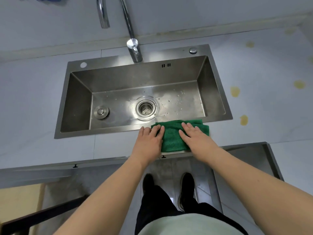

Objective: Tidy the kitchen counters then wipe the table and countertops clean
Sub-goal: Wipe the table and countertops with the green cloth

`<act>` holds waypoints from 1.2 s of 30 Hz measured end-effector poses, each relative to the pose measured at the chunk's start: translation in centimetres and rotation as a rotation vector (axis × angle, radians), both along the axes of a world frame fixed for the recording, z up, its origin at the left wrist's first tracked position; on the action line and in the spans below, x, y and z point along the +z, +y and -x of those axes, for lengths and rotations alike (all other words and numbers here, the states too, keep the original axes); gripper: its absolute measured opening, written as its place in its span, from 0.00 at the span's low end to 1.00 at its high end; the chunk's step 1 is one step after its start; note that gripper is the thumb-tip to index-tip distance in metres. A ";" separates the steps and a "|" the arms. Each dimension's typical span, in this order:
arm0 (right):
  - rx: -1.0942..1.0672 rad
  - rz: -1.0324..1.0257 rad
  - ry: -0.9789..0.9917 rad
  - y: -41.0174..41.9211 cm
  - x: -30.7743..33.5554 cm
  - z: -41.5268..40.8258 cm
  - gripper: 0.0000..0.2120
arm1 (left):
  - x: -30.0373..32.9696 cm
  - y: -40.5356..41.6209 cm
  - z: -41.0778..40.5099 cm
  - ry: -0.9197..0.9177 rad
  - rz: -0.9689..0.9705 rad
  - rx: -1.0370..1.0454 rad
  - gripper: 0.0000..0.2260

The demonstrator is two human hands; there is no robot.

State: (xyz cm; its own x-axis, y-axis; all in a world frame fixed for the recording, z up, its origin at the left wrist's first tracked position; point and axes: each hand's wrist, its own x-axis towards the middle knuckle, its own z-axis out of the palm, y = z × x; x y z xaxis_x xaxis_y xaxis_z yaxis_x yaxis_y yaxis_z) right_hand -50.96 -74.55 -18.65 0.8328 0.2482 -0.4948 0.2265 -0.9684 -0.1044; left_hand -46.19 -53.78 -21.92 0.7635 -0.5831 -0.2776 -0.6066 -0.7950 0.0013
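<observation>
View: a single head-worn, wide-angle view was provided; no second view was given, so no overlap could be stated.
Position: the camera was held above the front edge of the countertop (42, 106), over the wearer's own feet.
Direction: it was pointed forward and steeply down.
Nearness: the sink (218, 92) was seen close, filling the middle of the picture.
Edges: the faucet (134, 51) was cut off at the top; straight lines were bent near the borders.
</observation>
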 end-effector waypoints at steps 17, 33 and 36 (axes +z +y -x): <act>-0.003 -0.074 -0.020 10.9 -1.2 -2.2 0.39 | 1.2 11.4 -1.6 -0.008 -0.080 -0.022 0.27; -0.045 -0.112 -0.053 -10.1 -0.7 1.7 0.39 | 0.7 -9.7 0.3 -0.075 -0.020 -0.139 0.25; -0.096 -0.085 -0.048 -15.0 -0.6 2.8 0.40 | 0.6 -14.9 1.1 -0.034 0.001 -0.149 0.26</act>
State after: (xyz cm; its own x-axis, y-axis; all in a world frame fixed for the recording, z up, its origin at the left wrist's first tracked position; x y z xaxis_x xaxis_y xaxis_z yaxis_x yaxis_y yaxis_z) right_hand -53.78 -89.51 -19.23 0.8772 0.2056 -0.4340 0.1400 -0.9739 -0.1785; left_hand -47.26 -68.68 -21.31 0.6777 -0.6906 -0.2526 -0.7173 -0.6965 -0.0204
